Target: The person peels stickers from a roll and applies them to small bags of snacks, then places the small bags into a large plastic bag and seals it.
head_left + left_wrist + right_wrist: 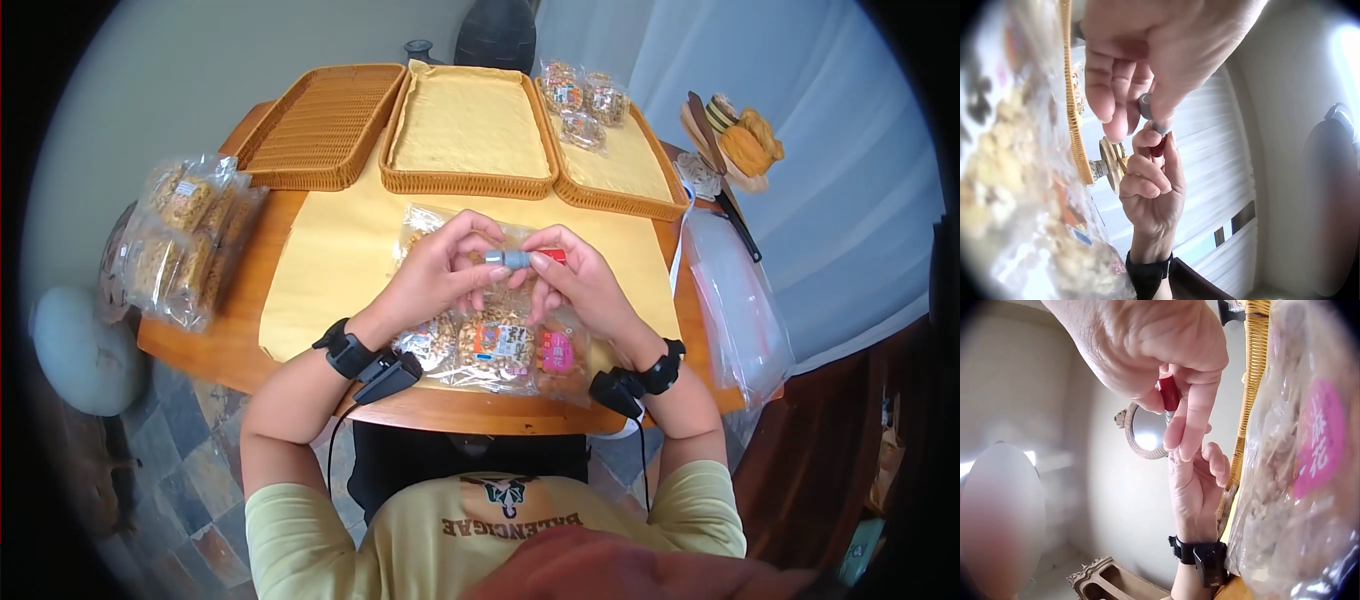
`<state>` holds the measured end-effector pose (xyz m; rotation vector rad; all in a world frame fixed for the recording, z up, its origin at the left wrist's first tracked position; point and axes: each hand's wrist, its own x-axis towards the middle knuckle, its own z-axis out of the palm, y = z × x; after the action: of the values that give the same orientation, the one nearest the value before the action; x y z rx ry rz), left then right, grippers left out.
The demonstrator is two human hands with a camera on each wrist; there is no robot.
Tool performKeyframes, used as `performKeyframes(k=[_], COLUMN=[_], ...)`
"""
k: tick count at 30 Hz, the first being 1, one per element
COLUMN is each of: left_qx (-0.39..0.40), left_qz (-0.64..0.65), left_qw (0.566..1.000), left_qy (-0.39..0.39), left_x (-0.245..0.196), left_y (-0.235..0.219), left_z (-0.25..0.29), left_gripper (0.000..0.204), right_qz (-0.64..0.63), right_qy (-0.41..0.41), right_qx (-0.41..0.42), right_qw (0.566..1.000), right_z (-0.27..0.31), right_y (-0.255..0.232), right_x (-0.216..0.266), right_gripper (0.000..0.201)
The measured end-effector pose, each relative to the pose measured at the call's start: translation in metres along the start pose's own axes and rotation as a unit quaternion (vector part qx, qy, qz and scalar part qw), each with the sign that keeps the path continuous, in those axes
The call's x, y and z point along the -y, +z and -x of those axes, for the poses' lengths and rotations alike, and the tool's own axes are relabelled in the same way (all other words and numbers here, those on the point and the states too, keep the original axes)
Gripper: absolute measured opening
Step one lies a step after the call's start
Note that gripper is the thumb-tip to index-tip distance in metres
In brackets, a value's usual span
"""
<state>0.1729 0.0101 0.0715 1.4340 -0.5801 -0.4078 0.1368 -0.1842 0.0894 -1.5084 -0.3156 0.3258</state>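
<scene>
Over the bagged snacks, both hands hold a short, slim grey-and-red cylinder (pixel 512 259) between them; its exact kind I cannot tell. The left hand (pixel 437 270) pinches the grey end (pixel 1145 107) with thumb and fingers. At the red end (pixel 1169 394), the right hand (pixel 585 285) grips with thumb and fingertips, partly hiding it. Beneath the hands lie several clear bags of crunchy, nutty-looking snack pieces (pixel 490 350), one bearing a pink label (pixel 556 352). Forearms and hands cover part of these bags in the head view.
Yellow paper (pixel 325 270) covers much of the wooden table (pixel 225 345). Along the back stand a bare wicker tray (pixel 320 125), a paper-lined tray (pixel 465 125) and another (pixel 620 170) holding several bags. Stacked snack bags (pixel 185 245) sit left; clear plastic bags (pixel 740 300) hang over the right edge.
</scene>
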Motion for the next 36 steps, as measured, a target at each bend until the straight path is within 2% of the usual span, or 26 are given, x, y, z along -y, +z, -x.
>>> performKeyframes(k=[2,9,11,12,14,18,20,23,28,30,31,32,34,36], left_qx=[0.014,0.002,-0.019,-0.017,-0.043,-0.052,-0.08,-0.073,-0.074,-0.071,-0.038,-0.031,-0.024,-0.005], left_qz=[-0.014,-0.041,-0.14,-0.139,-0.237,-0.256,-0.339,-0.353,-0.338,-0.32,-0.291,-0.29,-0.136,-0.112], left_qw=[1.0,0.998,0.988,0.988,0.967,0.959,0.914,0.916,0.919,0.928,0.944,0.943,0.978,0.985], left_qy=[0.024,0.039,0.07,0.069,0.088,0.111,0.206,0.177,0.191,0.179,0.153,0.158,0.158,0.134], left_x=[0.0,-0.001,0.001,0.0,-0.006,-0.006,-0.003,-0.007,-0.001,0.001,0.004,0.005,0.004,0.0], left_y=[0.0,0.001,0.001,0.003,0.006,0.008,0.007,0.009,0.01,0.009,0.005,0.007,0.008,0.005], left_z=[0.0,0.001,0.002,0.003,0.007,0.008,0.007,0.01,0.009,0.007,0.008,0.006,0.005,0.005], left_gripper=[0.025,0.025,0.028,0.028,0.032,0.033,0.032,0.031,0.031,0.032,0.036,0.036,0.048,0.053], right_qz=[-0.028,-0.005,0.032,0.032,0.019,0.018,-0.013,-0.003,-0.006,-0.037,-0.041,-0.039,-0.047,-0.026], right_qy=[0.004,0.006,-0.004,-0.004,-0.019,-0.061,-0.035,-0.033,-0.032,-0.008,-0.007,-0.012,-0.002,0.007], right_qx=[-0.014,-0.014,-0.038,-0.04,-0.041,-0.031,-0.035,-0.053,-0.058,-0.026,-0.012,-0.02,-0.003,-0.019], right_qw=[0.999,1.0,0.999,0.999,0.999,0.997,0.999,0.998,0.998,0.999,0.999,0.999,0.999,0.999], right_z=[0.0,0.002,0.004,0.005,0.007,0.008,0.009,0.009,0.008,0.005,0.006,0.005,0.003,0.007], right_y=[0.001,0.002,0.007,0.009,0.011,0.011,0.013,0.016,0.015,0.011,0.009,0.006,-0.003,-0.022], right_x=[0.0,-0.005,-0.007,-0.008,-0.009,-0.014,-0.011,-0.012,-0.014,-0.014,-0.01,-0.007,-0.001,0.006], right_gripper=[0.019,0.021,0.019,0.019,0.018,0.019,0.018,0.018,0.017,0.018,0.018,0.018,0.019,0.019])
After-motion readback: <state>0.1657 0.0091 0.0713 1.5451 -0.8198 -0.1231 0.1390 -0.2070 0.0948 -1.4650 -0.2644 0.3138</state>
